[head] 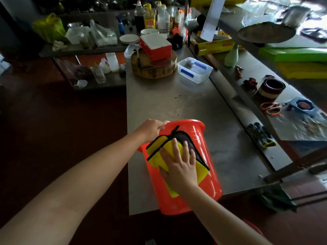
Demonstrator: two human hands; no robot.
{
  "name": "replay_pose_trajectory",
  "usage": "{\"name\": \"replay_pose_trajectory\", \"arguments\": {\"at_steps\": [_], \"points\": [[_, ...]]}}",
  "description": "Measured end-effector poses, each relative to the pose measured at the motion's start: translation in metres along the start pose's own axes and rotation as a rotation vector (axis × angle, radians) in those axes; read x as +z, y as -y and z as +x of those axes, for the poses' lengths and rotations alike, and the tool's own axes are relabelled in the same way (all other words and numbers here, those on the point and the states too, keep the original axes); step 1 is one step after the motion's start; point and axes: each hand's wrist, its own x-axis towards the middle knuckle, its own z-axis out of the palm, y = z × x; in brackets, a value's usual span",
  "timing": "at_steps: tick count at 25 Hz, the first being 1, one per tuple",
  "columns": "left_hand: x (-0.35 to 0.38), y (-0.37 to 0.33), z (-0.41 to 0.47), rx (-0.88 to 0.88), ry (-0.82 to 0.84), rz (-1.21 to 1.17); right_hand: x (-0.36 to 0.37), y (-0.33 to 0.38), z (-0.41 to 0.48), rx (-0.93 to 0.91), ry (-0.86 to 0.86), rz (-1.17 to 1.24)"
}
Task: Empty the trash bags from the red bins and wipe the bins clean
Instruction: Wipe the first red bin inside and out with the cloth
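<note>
A red plastic bin (203,156) lies on its side on the steel table (168,99), its rim toward the far end and its base hanging over the near edge. My left hand (152,129) grips the bin's rim at the upper left. A yellow cloth with dark trim (159,147) is spread over the bin's outer wall. My right hand (179,164) presses flat on that cloth with the fingers spread. No trash bag shows in the bin.
Farther along the table stand a round wooden chopping block (155,69) with a red-and-white box (156,45) on it and a clear plastic container (194,69). Bottles (149,15) crowd the far end. A raised steel shelf (247,96) runs along the right with gloves (261,134). Dark floor lies left.
</note>
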Motion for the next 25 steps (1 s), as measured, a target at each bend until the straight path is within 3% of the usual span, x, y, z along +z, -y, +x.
{"name": "replay_pose_trajectory", "arguments": {"at_steps": [5, 7, 11, 13, 16, 20, 22, 25], "points": [[-0.004, 0.009, 0.000, -0.011, 0.024, -0.018, -0.007, -0.027, 0.012, 0.018, -0.044, 0.095], [-0.002, 0.011, 0.000, -0.005, 0.003, -0.021, -0.009, -0.055, 0.018, 0.128, -0.042, 0.218], [0.002, 0.012, -0.002, -0.023, -0.003, -0.058, -0.009, -0.114, 0.021, 0.462, 0.070, 0.745], [0.004, 0.009, -0.003, -0.030, -0.013, -0.062, -0.009, -0.123, 0.019, 0.546, 0.074, 0.825], [0.005, 0.002, 0.000, -0.024, -0.025, -0.050, -0.012, -0.093, 0.012, 0.505, 0.065, 0.579], [0.000, -0.004, 0.007, -0.033, -0.011, -0.031, -0.004, -0.012, -0.017, 0.104, 0.029, 0.074], [0.000, -0.003, 0.005, -0.036, 0.011, -0.043, 0.006, 0.009, -0.027, -0.032, 0.028, -0.042], [0.000, 0.004, 0.000, -0.044, 0.010, -0.065, 0.004, 0.008, -0.024, -0.073, 0.045, -0.059]]}}
